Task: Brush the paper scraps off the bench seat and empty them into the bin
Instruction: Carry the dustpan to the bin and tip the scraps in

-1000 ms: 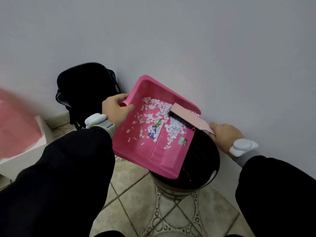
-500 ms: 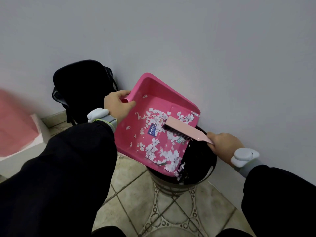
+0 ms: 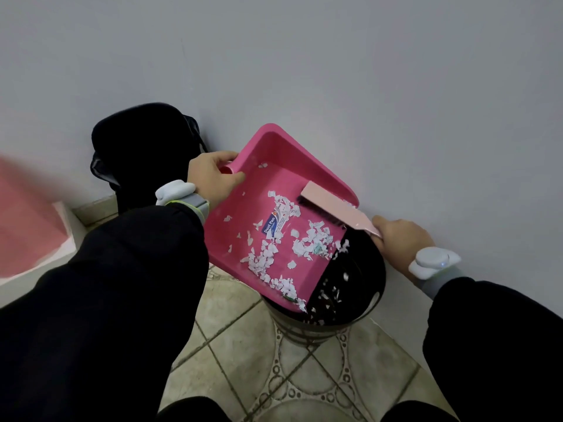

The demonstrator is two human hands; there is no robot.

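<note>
Scraps slid lower (some entering bin); left hand grips dustpan, right hand brush.

Only one camera here, a wide-angle one worn on the head. It looks forward and steeply down along both black sleeves, facing a plain grey wall. Pretty close in: the bright pink plastic dustpan and round black metal bin sit mid-frame. The left hand and the right hand, gripping a pale pink flat hand brush, are at arm's reach. Patterned beige floor tiles run along the bottom.
</note>
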